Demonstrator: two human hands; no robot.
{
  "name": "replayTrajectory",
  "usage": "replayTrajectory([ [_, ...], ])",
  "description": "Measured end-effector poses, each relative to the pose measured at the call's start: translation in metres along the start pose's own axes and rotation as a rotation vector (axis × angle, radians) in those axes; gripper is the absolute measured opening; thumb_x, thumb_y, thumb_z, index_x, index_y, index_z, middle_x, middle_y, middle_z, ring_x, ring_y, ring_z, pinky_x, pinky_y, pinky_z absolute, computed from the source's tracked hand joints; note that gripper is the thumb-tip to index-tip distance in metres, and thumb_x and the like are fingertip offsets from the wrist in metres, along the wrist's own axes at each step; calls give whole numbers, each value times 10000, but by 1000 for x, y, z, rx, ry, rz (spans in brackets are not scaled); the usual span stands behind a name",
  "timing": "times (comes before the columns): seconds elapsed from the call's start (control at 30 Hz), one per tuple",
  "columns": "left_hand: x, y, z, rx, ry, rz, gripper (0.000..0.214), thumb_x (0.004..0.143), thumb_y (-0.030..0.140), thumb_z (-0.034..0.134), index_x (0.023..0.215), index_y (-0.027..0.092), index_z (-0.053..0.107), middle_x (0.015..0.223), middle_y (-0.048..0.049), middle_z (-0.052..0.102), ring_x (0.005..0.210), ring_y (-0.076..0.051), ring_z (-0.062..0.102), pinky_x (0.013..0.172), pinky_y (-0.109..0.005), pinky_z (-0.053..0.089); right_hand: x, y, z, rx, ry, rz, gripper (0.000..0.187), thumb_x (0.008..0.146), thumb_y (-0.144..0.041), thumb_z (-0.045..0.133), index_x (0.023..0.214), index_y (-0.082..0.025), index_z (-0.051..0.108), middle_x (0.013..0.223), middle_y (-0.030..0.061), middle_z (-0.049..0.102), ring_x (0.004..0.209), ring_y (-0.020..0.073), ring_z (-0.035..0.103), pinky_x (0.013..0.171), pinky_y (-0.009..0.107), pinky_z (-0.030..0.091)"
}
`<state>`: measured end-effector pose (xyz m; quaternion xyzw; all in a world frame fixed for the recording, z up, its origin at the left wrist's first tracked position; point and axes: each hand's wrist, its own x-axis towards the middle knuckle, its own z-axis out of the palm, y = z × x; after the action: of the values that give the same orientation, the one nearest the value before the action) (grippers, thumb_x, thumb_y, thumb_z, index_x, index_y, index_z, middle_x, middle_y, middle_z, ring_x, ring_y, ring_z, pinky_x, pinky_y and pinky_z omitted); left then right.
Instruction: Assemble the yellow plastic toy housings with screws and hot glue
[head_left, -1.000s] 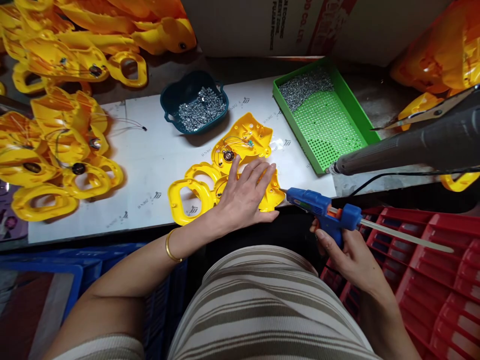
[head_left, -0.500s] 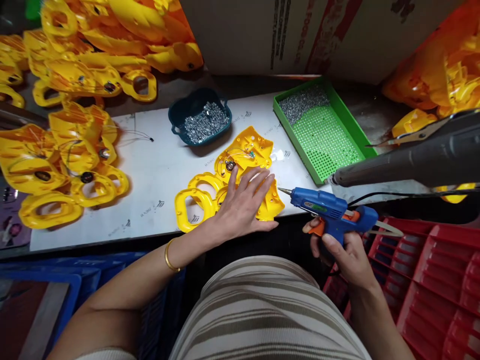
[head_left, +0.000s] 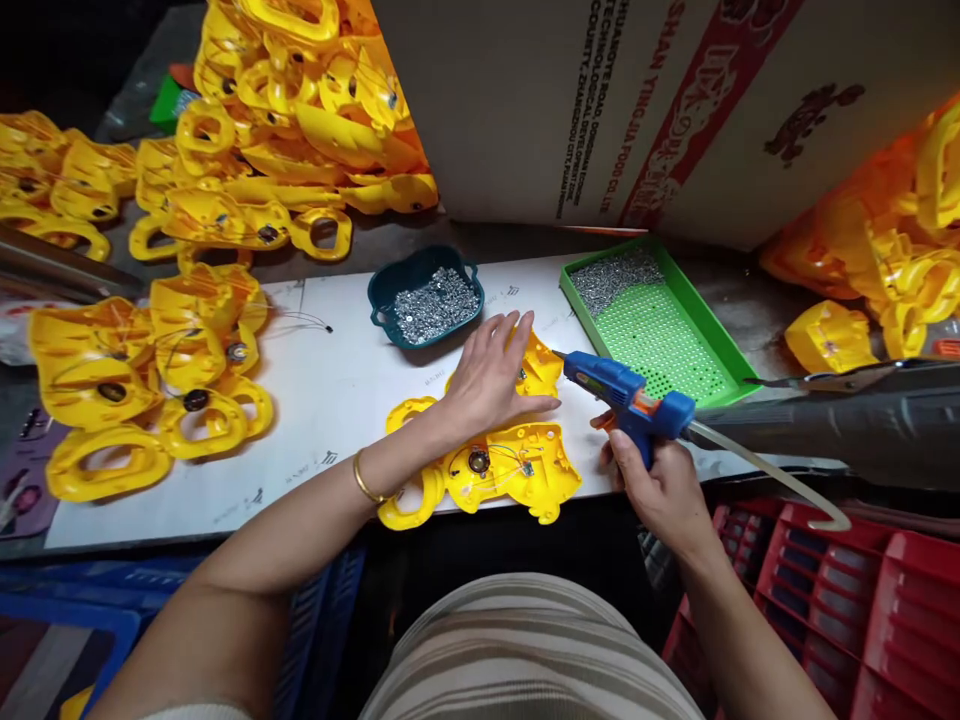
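Note:
My left hand (head_left: pixel 489 375) lies flat, fingers spread, on a yellow plastic toy shell (head_left: pixel 541 366) on the white board (head_left: pixel 300 430). A second yellow shell (head_left: pixel 517 470) with a round speaker and thin wires lies nearer me, uncovered. My right hand (head_left: pixel 654 480) grips a blue hot glue gun (head_left: pixel 622 395) by its handle. Its nozzle points left, close to the shell under my left hand. A glue stick trails out of the gun's back to the right.
A dark teal bowl (head_left: pixel 425 297) of small screws sits behind my left hand; a green tray (head_left: pixel 660 325) holds more screws. Piles of yellow shells (head_left: pixel 150 380) fill the left and back. A cardboard box (head_left: pixel 675 110) stands behind; red crates (head_left: pixel 862 610) lie at lower right.
My left hand has moved off the near shell to the far one, uncovering the near shell. The glue gun has come forward and left toward that far shell. The camera view has tilted up.

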<state>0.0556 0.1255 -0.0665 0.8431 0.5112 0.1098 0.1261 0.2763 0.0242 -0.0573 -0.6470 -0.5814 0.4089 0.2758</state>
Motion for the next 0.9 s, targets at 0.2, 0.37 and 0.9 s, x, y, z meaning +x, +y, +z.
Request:
replayTrajectory([
  [0.2, -5, 3, -3, -31, 5, 30, 1079, 686, 579, 763, 1491, 111, 217, 1475, -239, 354, 1346, -395, 336, 1100, -538, 339, 3, 4, -1, 44, -50, 25, 420, 925, -508, 436, 976, -148, 647, 675, 52, 674, 536, 162, 591, 476, 266, 431],
  [0.37, -5, 4, -3, -21, 6, 32, 1097, 661, 586, 782, 1487, 120, 230, 1477, -233, 358, 1348, -387, 347, 1105, -524, 337, 6, 6, 0, 34, -58, 36, 425, 924, -515, 432, 886, -147, 642, 657, 49, 666, 506, 145, 561, 465, 259, 408],
  [0.9, -5, 5, -1, 1, 30, 63, 1062, 679, 564, 772, 1490, 143, 232, 1466, -229, 379, 1338, -379, 362, 1088, -520, 334, 6, 1, -4, -101, -19, 33, 457, 892, -555, 439, 631, -203, 569, 517, 30, 576, 441, 145, 488, 458, 286, 378],
])
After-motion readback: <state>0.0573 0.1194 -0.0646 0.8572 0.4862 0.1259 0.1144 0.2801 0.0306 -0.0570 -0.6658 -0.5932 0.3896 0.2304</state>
